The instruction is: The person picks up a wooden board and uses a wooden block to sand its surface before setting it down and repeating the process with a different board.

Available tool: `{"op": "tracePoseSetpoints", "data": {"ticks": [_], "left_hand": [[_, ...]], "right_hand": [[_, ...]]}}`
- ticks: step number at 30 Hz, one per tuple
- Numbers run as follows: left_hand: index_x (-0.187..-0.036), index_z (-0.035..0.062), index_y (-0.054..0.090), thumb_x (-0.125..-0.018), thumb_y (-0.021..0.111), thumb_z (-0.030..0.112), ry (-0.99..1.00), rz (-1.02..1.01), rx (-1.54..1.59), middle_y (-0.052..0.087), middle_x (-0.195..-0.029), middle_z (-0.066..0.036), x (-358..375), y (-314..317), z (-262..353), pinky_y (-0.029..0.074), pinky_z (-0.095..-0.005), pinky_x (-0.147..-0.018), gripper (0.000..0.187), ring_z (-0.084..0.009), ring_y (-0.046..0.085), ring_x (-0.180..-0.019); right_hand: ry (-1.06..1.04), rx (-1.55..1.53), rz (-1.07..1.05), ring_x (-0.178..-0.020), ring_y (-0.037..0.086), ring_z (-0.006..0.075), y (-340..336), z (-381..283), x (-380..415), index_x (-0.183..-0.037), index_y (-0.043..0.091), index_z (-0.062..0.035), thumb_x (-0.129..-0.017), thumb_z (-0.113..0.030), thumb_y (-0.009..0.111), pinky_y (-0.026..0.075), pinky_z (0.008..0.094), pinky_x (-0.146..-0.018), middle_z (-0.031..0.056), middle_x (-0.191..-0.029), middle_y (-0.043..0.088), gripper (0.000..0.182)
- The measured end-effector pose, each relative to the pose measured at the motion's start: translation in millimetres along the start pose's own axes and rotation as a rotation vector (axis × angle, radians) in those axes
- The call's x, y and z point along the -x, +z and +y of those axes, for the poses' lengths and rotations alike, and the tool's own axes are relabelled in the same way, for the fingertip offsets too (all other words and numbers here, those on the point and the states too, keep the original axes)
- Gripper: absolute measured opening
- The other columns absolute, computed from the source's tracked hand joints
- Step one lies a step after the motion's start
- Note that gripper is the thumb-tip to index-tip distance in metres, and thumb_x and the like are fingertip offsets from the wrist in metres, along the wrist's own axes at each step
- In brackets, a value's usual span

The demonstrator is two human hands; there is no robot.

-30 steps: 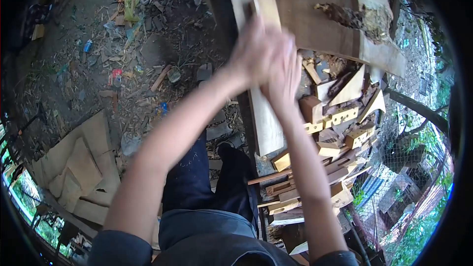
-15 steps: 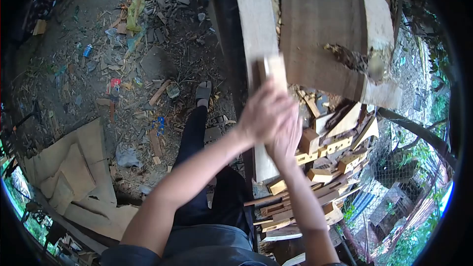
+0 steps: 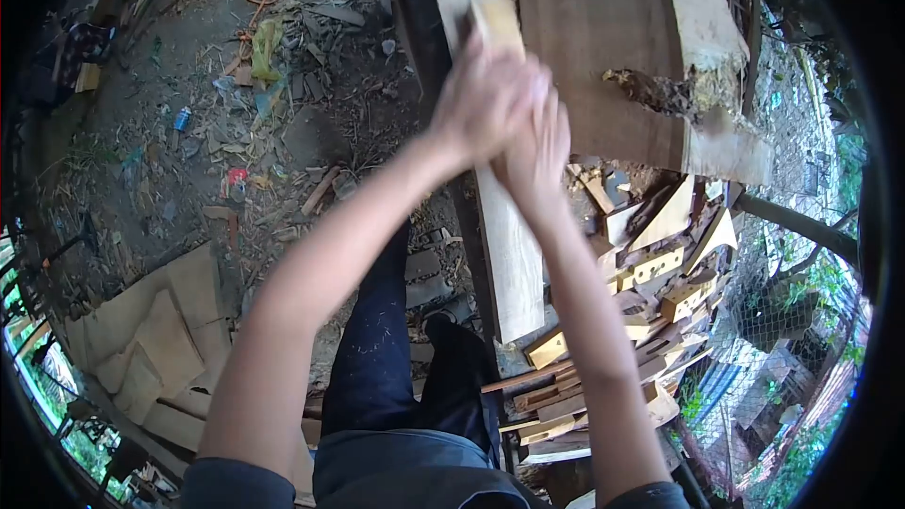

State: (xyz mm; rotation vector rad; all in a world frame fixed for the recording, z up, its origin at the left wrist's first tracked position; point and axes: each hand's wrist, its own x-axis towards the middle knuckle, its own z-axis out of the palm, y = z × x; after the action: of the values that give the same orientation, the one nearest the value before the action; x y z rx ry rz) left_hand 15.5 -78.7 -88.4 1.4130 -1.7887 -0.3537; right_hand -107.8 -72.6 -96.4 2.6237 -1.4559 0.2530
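A long pale board (image 3: 514,269) lies lengthwise on a dark beam in front of me. On its far part sits a wooden hand plane (image 3: 497,24), a light block somewhat blurred by motion. My left hand (image 3: 479,99) is wrapped over the plane's near part. Close behind and to the right, my right hand (image 3: 535,137) grips its rear end, the two hands overlapping. My hands hide most of the plane's body and its blade.
To the right of the board lies a wide, thick slab (image 3: 603,47) with a rough knot. Several wooden blocks with holes (image 3: 660,266) and offcuts are stacked at the lower right. Plywood pieces (image 3: 160,339) lie lower left; shavings and litter cover the ground.
Both hands and the plane have slid forward along the board, away from my body. My arms are stretched further out, and the head view has shifted slightly.
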Motion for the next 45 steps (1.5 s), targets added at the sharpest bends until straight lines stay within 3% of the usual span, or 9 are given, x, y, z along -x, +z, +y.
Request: {"op": "tracePoseSetpoints", "data": {"ticks": [1,5,10,15,19,23,30,34,45], "left_hand": [[-0.111,0.014,0.072,-0.095,0.056,0.029,0.002,-0.001,0.034,0.07,-0.116,-0.007,32,6,21,0.026,-0.0471,-0.116,0.028,-0.0282,0.055,-0.121],[-0.108,0.0122,0.073,-0.099,0.05,0.038,-0.163,-0.015,0.055,0.067,-0.105,-0.003,133,19,114,0.016,-0.0536,-0.123,0.035,-0.023,0.053,-0.117],[-0.107,0.0127,0.074,-0.101,0.045,0.036,-0.135,0.07,0.041,0.069,-0.106,-0.003,85,5,55,0.022,-0.0517,-0.121,0.037,-0.0231,0.053,-0.116],[-0.097,0.0134,0.077,-0.097,0.051,0.028,0.023,0.307,-0.004,0.073,-0.101,-0.006,-23,-16,-48,0.035,-0.0434,-0.109,0.03,-0.0249,0.059,-0.107],[-0.1,0.0063,0.068,-0.097,0.042,0.023,0.198,0.152,-0.124,0.071,-0.103,-0.011,-89,-33,-91,0.037,-0.041,-0.099,0.031,-0.0277,0.062,-0.105],[-0.101,0.0081,0.072,-0.1,0.049,0.032,0.003,0.229,0.029,0.07,-0.108,-0.01,-36,-8,-67,0.041,-0.0448,-0.102,0.033,-0.0316,0.057,-0.109],[-0.118,0.0123,0.068,-0.1,0.041,0.026,-0.283,0.004,0.056,0.065,-0.121,-0.006,158,-6,87,0.026,-0.0494,-0.116,0.035,-0.0292,0.047,-0.126],[-0.111,0.0112,0.07,-0.098,0.05,0.027,-0.17,0.015,0.177,0.067,-0.113,-0.003,135,15,102,0.022,-0.0477,-0.12,0.029,-0.0241,0.051,-0.122],[-0.103,0.0138,0.075,-0.098,0.05,0.03,-0.036,0.148,-0.008,0.072,-0.106,-0.003,28,5,1,0.022,-0.0492,-0.121,0.03,-0.0227,0.055,-0.114]], "right_hand": [[0.101,-0.117,-0.3,-0.122,0.049,0.0332,-26,-4,29,-0.143,0.041,0.0028,-0.084,-0.03,0.059,0.038,0.0417,-0.103,0.0204,-0.141,0.049,0.07],[0.095,-0.217,-0.396,-0.112,0.051,0.0328,-64,-14,154,-0.13,0.053,-0.0007,-0.087,-0.032,0.055,0.039,0.0408,-0.09,0.0202,-0.125,0.056,0.053],[0.029,-0.196,-0.338,-0.104,0.052,0.0334,-49,-20,76,-0.122,0.055,0.0032,-0.083,-0.03,0.058,0.04,0.0406,-0.087,0.021,-0.117,0.056,0.051],[-0.059,-0.13,0.022,-0.097,0.055,0.0314,-2,-24,-61,-0.125,0.055,0.0006,-0.084,-0.026,0.058,0.042,0.0404,-0.081,0.0195,-0.116,0.056,0.049],[-0.021,-0.163,0.108,-0.104,0.057,0.0329,19,-21,-130,-0.13,0.052,-0.0006,-0.084,-0.025,0.06,0.045,0.0415,-0.085,0.0189,-0.121,0.056,0.053],[-0.054,-0.189,0.211,-0.104,0.057,0.0314,18,-22,-74,-0.125,0.056,-0.0025,-0.082,-0.022,0.06,0.042,0.0418,-0.087,0.0168,-0.116,0.057,0.048],[-0.044,-0.149,-0.354,-0.1,0.051,0.0264,-67,-46,126,-0.118,0.061,-0.0026,-0.083,-0.025,0.058,0.039,0.0376,-0.083,0.014,-0.115,0.056,0.041],[0.084,-0.114,-0.395,-0.091,0.049,0.0267,-70,-23,141,-0.107,0.06,-0.0042,-0.084,-0.028,0.061,0.037,0.0398,-0.078,0.0114,-0.099,0.052,0.033],[-0.044,-0.102,-0.125,-0.095,0.052,0.0291,-23,-13,11,-0.115,0.057,-0.0012,-0.085,-0.026,0.057,0.04,0.0391,-0.08,0.0162,-0.111,0.055,0.039]]}}
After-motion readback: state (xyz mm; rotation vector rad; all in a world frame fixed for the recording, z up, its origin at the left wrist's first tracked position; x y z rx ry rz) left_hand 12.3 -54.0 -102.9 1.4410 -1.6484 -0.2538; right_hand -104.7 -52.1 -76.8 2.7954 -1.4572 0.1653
